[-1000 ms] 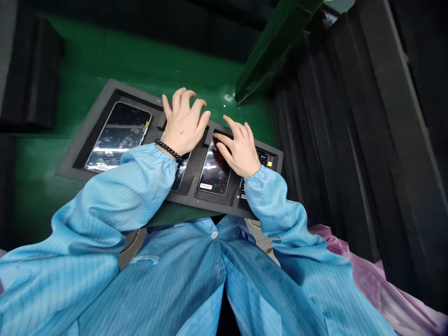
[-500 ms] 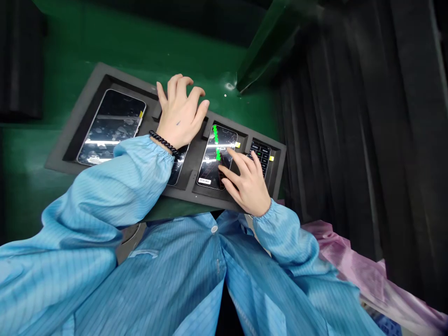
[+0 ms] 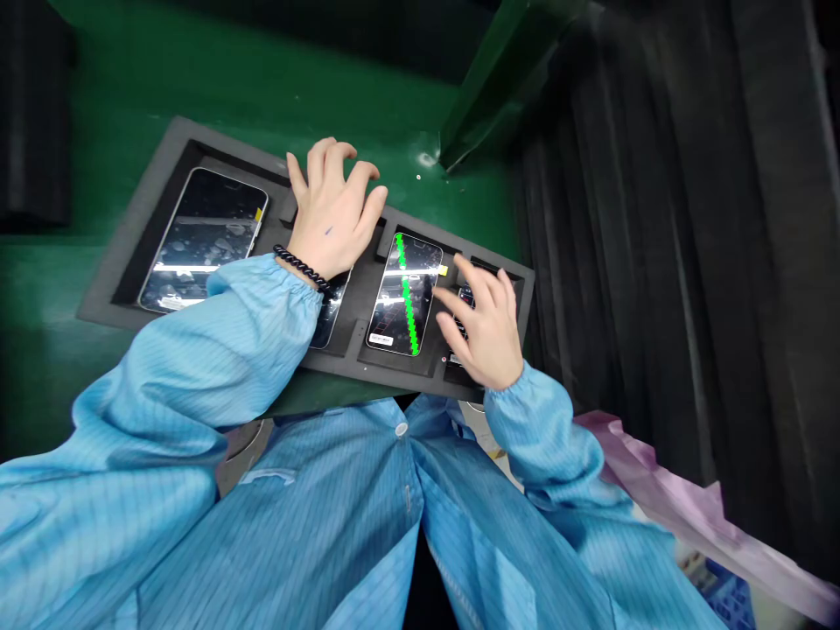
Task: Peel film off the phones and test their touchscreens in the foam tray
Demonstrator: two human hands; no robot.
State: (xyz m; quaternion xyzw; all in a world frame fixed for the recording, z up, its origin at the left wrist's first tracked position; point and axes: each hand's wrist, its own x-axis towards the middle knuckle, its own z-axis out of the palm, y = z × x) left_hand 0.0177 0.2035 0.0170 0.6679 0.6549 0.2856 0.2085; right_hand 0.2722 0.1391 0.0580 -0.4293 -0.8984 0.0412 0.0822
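A dark foam tray (image 3: 164, 149) lies on the green bench and holds several phones in a row. My left hand (image 3: 332, 214), a black bead bracelet at its wrist, rests with spread fingers on the second phone (image 3: 328, 306), mostly hiding it. The third phone (image 3: 408, 293) shows a green zigzag line running down its screen. My right hand (image 3: 486, 324) hovers with fingers apart over the rightmost phone (image 3: 467, 297), just right of the third phone. The leftmost phone (image 3: 203, 236) lies dark and uncovered. Neither hand holds anything.
A green angled beam (image 3: 505, 70) rises behind the tray. A dark pleated curtain (image 3: 656, 219) closes off the right side. Pink plastic film (image 3: 669, 499) lies at the lower right. Black foam blocks (image 3: 32, 114) stand at the far left.
My right hand slid down the third phone's screen, leaving a green line along it, then moved right over the rightmost phone. My left hand stayed on the second phone.
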